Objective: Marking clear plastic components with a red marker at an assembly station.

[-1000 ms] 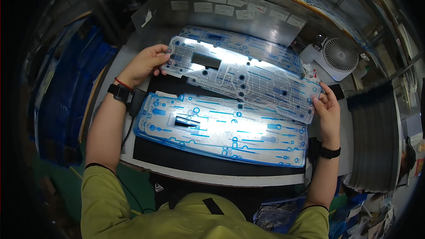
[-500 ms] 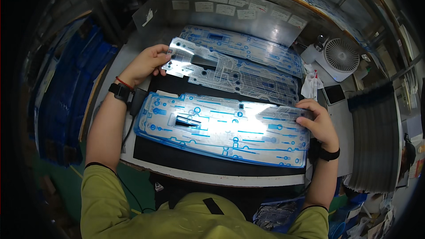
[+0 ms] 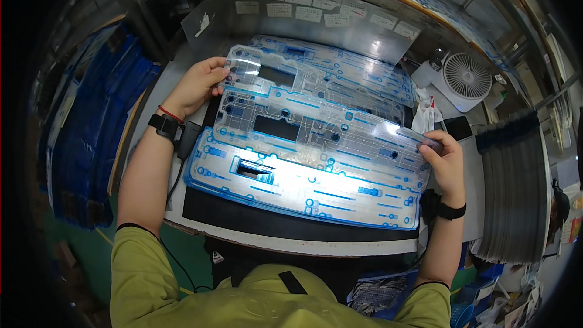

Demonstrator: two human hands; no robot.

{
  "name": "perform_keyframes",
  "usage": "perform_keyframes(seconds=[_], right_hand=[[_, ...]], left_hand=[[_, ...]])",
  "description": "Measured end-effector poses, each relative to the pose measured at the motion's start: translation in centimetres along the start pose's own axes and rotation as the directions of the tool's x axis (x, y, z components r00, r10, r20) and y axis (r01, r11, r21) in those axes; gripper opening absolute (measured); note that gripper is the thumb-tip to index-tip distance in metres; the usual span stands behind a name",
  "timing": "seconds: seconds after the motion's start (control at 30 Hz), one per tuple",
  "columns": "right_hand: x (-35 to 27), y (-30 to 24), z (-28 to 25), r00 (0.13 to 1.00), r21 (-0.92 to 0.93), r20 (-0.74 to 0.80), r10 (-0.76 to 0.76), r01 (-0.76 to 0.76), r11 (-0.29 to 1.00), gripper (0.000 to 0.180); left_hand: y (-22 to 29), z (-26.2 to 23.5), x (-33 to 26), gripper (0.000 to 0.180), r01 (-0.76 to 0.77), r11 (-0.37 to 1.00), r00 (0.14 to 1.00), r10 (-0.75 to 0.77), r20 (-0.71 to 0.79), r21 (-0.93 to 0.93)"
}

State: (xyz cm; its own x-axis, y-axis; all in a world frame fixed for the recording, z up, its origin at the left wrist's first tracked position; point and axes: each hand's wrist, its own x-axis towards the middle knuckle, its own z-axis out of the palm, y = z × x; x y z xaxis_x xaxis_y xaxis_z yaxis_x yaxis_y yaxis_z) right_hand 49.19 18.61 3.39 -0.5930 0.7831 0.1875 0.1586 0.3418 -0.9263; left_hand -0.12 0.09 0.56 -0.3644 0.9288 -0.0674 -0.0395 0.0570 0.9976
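Note:
My left hand (image 3: 201, 85) pinches the left edge of a clear film sheet (image 3: 248, 68), printed with fine circuit lines and pierced by a rectangular cutout. In front of it, partly overlapping, spans another clear film (image 3: 364, 140) with blue outlines and its own dark cutout. My right hand (image 3: 447, 159) is closed on this film's upper right corner, thumb on top. Whether the two layers touch is unclear. Beneath lies a near stack of blue-marked films (image 3: 340, 197), with strong glare across its middle. Farther back sits another stack of blue-marked films (image 3: 364, 64).
A black mat (image 3: 218, 209) covers the white worktable (image 3: 255, 242). At the right are a small white fan (image 3: 467, 77), a tissue pack (image 3: 427, 115) and a tall stack of dark sheets (image 3: 513, 188). Blue stacked material (image 3: 91, 127) stands left. A metal panel with paper labels (image 3: 303, 27) rises behind.
My right hand has moved slightly right and now holds a film corner raised at the near stack. A blue-outlined film now covers the dark gap between the sheets. My left hand shifted slightly left.

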Motion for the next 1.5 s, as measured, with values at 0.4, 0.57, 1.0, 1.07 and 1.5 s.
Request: perform_keyframes(seconds=[0.4, 0.57, 1.0, 1.07, 1.5], right_hand=[[0.0, 0.0, 0.1, 1.0, -0.007, 0.0, -0.026, 0.026, 1.0, 0.025], [0.0, 0.0, 0.2, 1.0, -0.012, -0.026, -0.015, 0.014, 1.0, 0.025], [0.5, 0.8, -0.2, 0.992, -0.025, -0.123, 0.042, -0.045, 0.999, 0.025], [0.5, 0.8, -0.2, 0.991, -0.024, -0.126, 0.043, -0.046, 0.999, 0.025], [1.0, 1.5, -1.3, 0.969, 0.25, -0.162, 0.187, -0.143, 0.958, 0.017]], left_hand=[[-0.4, -1.0, 0.2, 0.03, -0.024, 0.999, 0.997, 0.021, 0.074, 0.034], [0.8, 1.3, -0.8, 0.047, -0.016, 0.991, 0.996, 0.004, -0.092, -0.135], [1.3, 0.9, -1.5, 0.033, 0.044, 0.998, 0.955, -0.056, 0.293, 0.048], [1.1, 0.5, -1.3, 0.029, 0.057, 0.994, 0.946, -0.082, 0.315, 0.088], [0.8, 0.5, -0.7, 0.021, 0.018, 0.997, 0.993, -0.027, 0.114, 0.079]])
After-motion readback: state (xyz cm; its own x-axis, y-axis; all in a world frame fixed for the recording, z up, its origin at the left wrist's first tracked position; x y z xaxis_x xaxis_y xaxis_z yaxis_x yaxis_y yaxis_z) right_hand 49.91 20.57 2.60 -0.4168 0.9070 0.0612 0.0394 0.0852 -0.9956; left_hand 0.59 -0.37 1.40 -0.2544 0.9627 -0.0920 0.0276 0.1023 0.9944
